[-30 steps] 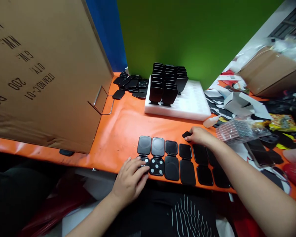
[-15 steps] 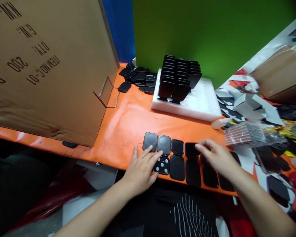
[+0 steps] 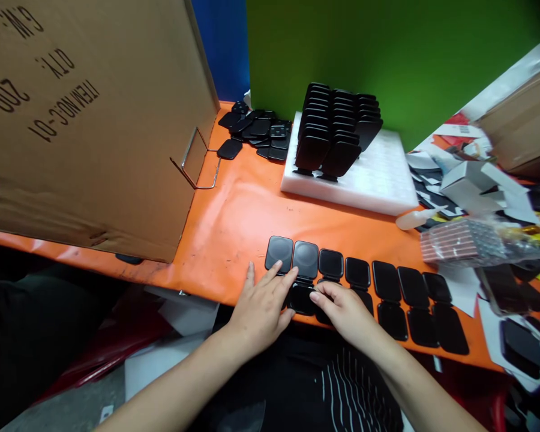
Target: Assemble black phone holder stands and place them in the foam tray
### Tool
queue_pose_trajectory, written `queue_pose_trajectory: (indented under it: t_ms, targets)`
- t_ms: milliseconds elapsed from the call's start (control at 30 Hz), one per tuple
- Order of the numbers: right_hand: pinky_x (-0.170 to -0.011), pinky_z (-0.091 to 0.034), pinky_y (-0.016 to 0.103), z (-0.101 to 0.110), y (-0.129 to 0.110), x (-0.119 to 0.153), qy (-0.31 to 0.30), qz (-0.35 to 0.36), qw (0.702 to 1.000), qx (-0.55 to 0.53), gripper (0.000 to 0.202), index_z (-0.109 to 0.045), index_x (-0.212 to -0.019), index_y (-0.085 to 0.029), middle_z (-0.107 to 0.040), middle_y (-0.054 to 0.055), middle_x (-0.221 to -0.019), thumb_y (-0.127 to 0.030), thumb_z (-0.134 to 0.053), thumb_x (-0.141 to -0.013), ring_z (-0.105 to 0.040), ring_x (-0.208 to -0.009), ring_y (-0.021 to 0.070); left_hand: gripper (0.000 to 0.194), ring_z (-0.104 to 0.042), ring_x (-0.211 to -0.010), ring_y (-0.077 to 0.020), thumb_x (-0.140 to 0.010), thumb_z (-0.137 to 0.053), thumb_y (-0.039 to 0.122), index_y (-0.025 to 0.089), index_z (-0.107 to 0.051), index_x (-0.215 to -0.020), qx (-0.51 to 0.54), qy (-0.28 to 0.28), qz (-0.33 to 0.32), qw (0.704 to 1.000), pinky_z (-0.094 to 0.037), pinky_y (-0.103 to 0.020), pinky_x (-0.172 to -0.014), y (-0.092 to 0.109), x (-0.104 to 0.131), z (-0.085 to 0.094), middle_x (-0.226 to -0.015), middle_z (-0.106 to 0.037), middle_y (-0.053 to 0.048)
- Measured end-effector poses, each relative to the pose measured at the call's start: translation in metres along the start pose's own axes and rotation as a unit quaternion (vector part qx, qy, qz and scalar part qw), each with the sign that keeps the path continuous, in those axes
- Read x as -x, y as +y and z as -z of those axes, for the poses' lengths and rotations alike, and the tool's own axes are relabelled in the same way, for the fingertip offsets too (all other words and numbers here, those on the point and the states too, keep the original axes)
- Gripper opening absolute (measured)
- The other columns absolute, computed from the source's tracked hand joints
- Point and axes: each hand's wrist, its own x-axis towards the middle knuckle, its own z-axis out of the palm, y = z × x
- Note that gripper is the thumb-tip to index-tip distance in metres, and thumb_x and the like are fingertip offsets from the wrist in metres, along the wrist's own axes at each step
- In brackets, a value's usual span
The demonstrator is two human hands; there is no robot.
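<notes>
My right hand [image 3: 337, 303] pinches a black square pad [image 3: 302, 299], fingers nearly closed. My left hand [image 3: 263, 306] lies spread beside this grip, holding nothing I can see. Paired black plates [image 3: 389, 300] extend rightward.

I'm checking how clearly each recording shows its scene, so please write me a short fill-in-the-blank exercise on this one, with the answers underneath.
The hand with its fingers spread beside the flat black squares is the person's ____ one.
The upright black plates stand on a foam block coloured ____.
The table cover is ____.
The cardboard box bears the item number ____.

Missing words: left; white; orange; C-01.
</notes>
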Motion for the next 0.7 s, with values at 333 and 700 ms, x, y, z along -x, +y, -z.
queue_pose_trajectory:
  t_ms: [333,700]
  targets:
    - [-0.059,-0.036,0.024,0.000,-0.004,0.000,-0.017,0.024,0.999,0.018,0.025,-0.048,-0.064,-0.020,-0.054,-0.001,-0.066,-0.033,-0.040,-0.084,-0.050,-0.063,0.0143,0.069,-0.022,-0.131,-0.0219,-0.078,-0.053,0.023,0.024,-0.016,-0.136,-0.011,0.003,-0.013,1.000,-0.003,-0.060,-0.104,-0.001,0.000,0.001,-0.126,-0.052,-0.004]
    - [-0.049,-0.027,0.022,-0.001,-0.012,-0.007,0.005,-0.015,0.994,0.110,0.028,-0.040,-0.055,-0.020,-0.047,-0.004,-0.052,-0.032,-0.043,-0.081,-0.043,-0.051,0.0117,0.068,-0.019,-0.132,-0.0201,-0.078,-0.053,0.023,0.025,-0.016,-0.136,0.002,-0.004,-0.008,1.000,0.002,-0.059,-0.104,-0.001,0.000,0.002,-0.127,-0.051,-0.003]
